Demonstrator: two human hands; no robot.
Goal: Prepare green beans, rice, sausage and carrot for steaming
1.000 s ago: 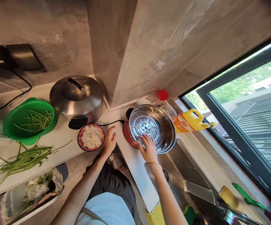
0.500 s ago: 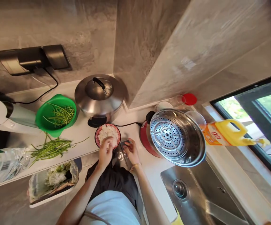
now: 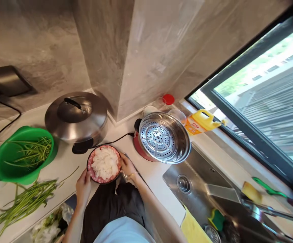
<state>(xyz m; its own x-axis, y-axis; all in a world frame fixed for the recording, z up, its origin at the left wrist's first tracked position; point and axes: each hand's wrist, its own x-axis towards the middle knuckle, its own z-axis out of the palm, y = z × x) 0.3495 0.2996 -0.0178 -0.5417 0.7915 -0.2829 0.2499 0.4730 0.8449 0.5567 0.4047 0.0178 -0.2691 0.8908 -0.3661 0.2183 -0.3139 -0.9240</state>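
Both hands cup a bowl (image 3: 103, 164) of minced meat and white filling at the table's (image 3: 65, 162) near edge: left hand (image 3: 83, 186) fingers curl on its left rim, right hand (image 3: 127, 165) grips the right. Beyond, perforated steamer tray (image 3: 164, 137) sits open on a red pot

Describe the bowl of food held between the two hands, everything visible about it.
The bowl is round, with a dark rim and a reddish inside. A white, lumpy heap of food fills its middle, with pink-red showing in a ring around it. It sits level at the front edge of the pale counter, just in front of the lidded steel cooker. The left hand grips its left side and the right hand holds its right side. Whether it rests on the counter or is lifted cannot be told.
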